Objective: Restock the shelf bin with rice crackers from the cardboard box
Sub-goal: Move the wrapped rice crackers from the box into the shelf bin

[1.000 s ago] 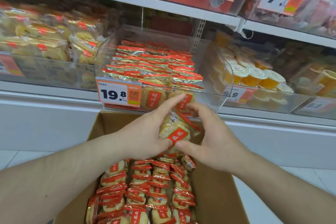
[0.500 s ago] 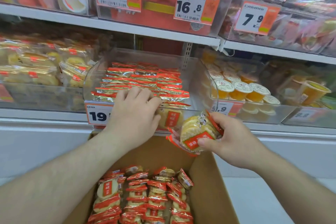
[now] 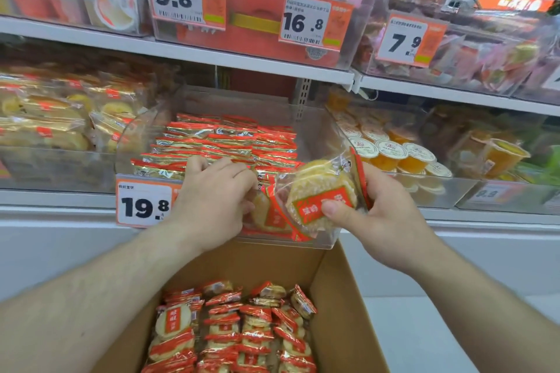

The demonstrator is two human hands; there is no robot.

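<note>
Both hands have risen from the box [image 3: 342,306] to the bin [image 3: 315,239] front at frame centre.
Right hand [image 3: 381,215] pinches a cracker pack [image 3: 318,191] just at the bin's front edge; left hand [image 3: 212,197] curls over the front packs [image 3: 266,215], seemingly gripping one. Placing looks imminent; many packs remain boxed below.

My way into the bin [image 3: 315,142] is over its front edge, where my left hand [image 3: 212,200] fills the left half and the pack [image 3: 321,200] in my right hand [image 3: 385,218] the right corner. Stacked crackers [image 3: 230,142] cover the bin's floor, with open air above them up to the shelf [image 3: 257,65]. Below, the box [image 3: 342,297] is open-topped, its front half bare.
</note>
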